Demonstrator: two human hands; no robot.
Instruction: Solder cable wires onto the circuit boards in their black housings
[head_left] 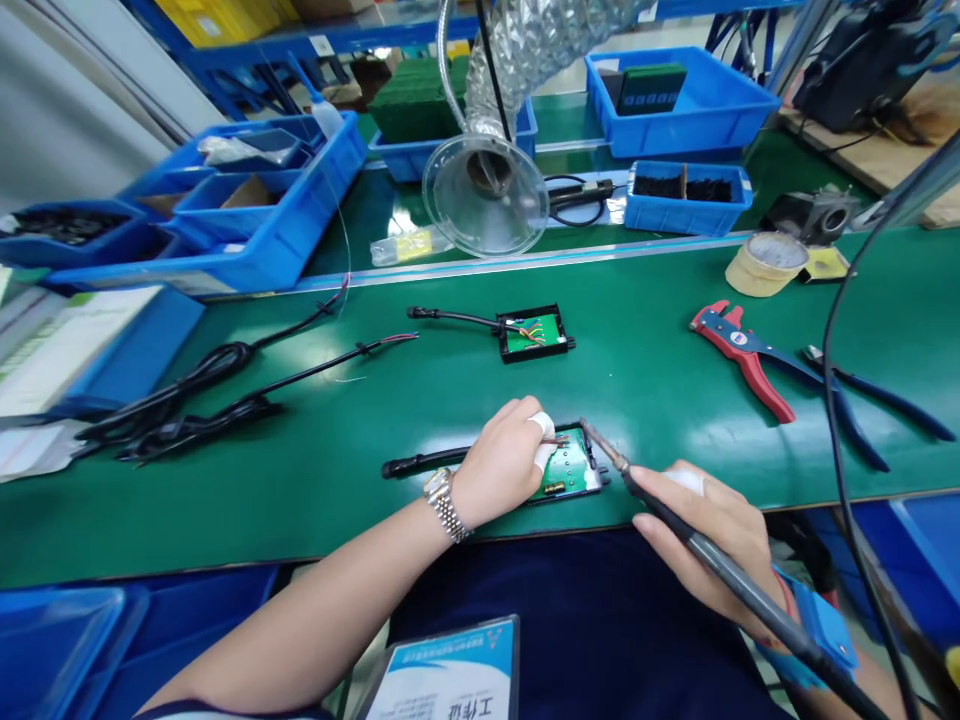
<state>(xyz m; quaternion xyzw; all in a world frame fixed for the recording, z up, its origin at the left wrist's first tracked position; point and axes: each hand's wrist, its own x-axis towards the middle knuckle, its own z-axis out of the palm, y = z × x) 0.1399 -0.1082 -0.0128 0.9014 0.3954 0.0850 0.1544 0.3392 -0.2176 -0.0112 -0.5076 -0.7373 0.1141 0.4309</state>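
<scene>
Left hand [501,460] pinching wires at 1 green circuit board [571,468] between both hands, right hand [705,535] gripping 1 soldering iron [720,560], tip on it, 1 second board [534,334] beyond, 5 blue bins [679,100] farther back holding parts

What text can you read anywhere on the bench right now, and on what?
"工作证": on the badge at the bottom edge; its last character is partly cut off.
Printed sheets at far left: too blurred to read.
Label on the red wire stripper: too small to read.
</scene>
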